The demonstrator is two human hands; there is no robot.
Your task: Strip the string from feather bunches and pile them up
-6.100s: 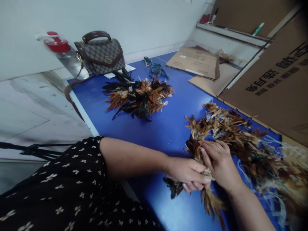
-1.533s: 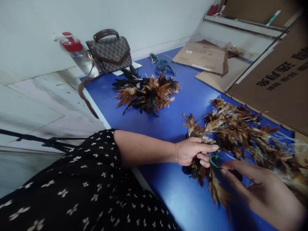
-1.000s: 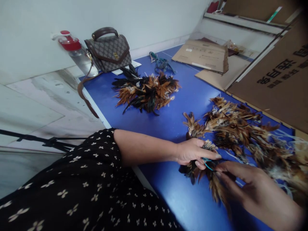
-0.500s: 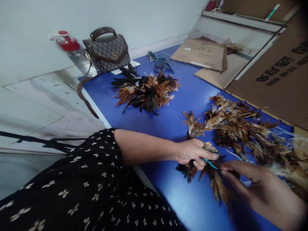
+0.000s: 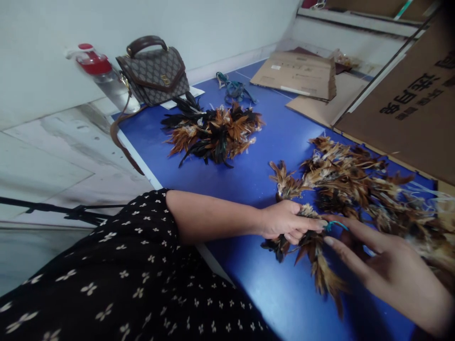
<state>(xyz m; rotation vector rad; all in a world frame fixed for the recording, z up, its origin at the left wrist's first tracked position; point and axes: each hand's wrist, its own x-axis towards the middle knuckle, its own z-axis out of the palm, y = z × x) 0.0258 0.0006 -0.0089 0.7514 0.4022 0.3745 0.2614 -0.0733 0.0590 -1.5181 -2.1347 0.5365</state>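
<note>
My left hand (image 5: 286,221) is closed around a small bunch of brown and black feathers (image 5: 313,255) on the blue table (image 5: 249,184). A thin teal tie (image 5: 334,224) loops at the top of the bunch, by my left fingertips. My right hand (image 5: 387,274) reaches in from the lower right with its fingers stretched toward the tie, the index finger touching or just under it. A long heap of loose brown feathers (image 5: 359,180) lies just behind both hands.
A second pile of black and orange feathers (image 5: 213,130) lies farther back. Behind it are a patterned handbag (image 5: 152,71), a red-capped bottle (image 5: 97,73) and a tangle of teal ties (image 5: 232,87). Flat cardboard (image 5: 298,76) and a large carton (image 5: 408,99) line the right side.
My left hand kept its grip on the bunch. My right hand moved in from the lower right toward the teal tie, which now loops up between the two hands.
</note>
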